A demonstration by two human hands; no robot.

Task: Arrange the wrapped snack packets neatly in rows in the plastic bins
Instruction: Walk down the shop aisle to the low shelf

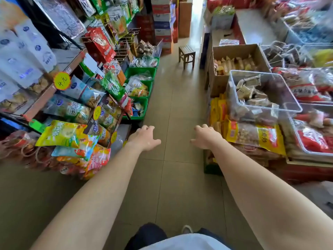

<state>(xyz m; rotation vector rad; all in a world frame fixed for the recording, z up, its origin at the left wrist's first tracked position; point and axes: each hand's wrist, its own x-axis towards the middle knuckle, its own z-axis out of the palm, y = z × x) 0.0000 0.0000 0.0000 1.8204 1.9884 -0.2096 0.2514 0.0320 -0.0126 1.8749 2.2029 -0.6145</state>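
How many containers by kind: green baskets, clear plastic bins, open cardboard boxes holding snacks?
Green baskets: 4
Clear plastic bins, sharp enough to count: 2
Open cardboard box: 1
Total: 7; blurred far-right bins not counted.

A round yellow price tag (61,80) on the edge of the left shelf (45,98) reads "4元". Printing on the snack bags is too blurred to read.
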